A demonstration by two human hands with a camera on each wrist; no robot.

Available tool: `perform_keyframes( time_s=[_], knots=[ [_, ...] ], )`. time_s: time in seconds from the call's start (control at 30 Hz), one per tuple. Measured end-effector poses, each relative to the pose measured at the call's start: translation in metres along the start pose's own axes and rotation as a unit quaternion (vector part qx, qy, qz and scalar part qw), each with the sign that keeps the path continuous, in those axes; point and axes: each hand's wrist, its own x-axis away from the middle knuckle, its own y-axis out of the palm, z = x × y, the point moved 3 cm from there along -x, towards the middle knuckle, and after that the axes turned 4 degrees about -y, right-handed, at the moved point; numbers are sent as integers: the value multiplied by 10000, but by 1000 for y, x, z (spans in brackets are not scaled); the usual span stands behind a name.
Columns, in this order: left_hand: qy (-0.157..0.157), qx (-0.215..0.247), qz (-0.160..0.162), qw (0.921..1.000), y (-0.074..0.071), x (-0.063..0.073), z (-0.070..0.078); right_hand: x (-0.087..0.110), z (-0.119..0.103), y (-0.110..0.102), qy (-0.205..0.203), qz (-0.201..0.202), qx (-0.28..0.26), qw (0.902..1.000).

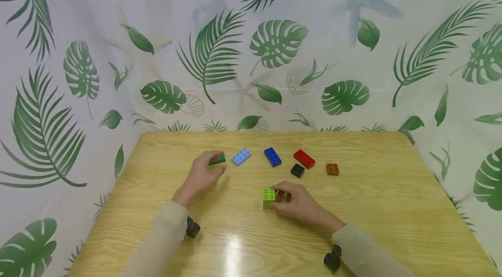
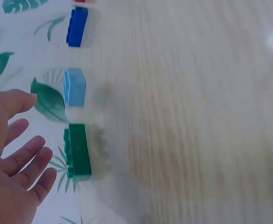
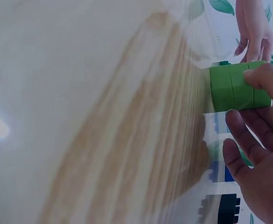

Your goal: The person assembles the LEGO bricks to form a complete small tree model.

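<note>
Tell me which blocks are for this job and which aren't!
Likely in the job:
lime green stack, pinched by right hand
dark green brick, near left hand

Likely lying about:
light blue brick
dark blue brick
red brick
black brick
brown brick

- I observe a wooden table [image 1: 392,203], grain visible
- Behind it, I note white cloth [image 1: 313,46] printed with green leaves [image 1: 347,96]
- I record glare [image 1: 233,253] on the tabletop

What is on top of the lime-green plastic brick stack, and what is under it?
Four bare studs top the lime-green plastic brick stack. What is directly beneath is hidden.
</note>
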Motion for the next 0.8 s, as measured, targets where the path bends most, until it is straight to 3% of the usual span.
perform_keyframes(
  time_s=[0.13,0.33,0.6,0.8],
  knots=[
    [-193,-257,255,9992,-8,-11,-11,0,-2,-2,-15,-27,-7,10000],
    [-190,-399,510,9977,-10,-19,-26,0,-1,0,-89,-21,26,10000],
    [-592,-310,326,9972,-2,-24,-38,0,0,0,71,-26,-3,10000],
    [-754,-476,384,9953,2,-24,-40,2,-1,-3,-94,32,-11,10000]
  ],
)
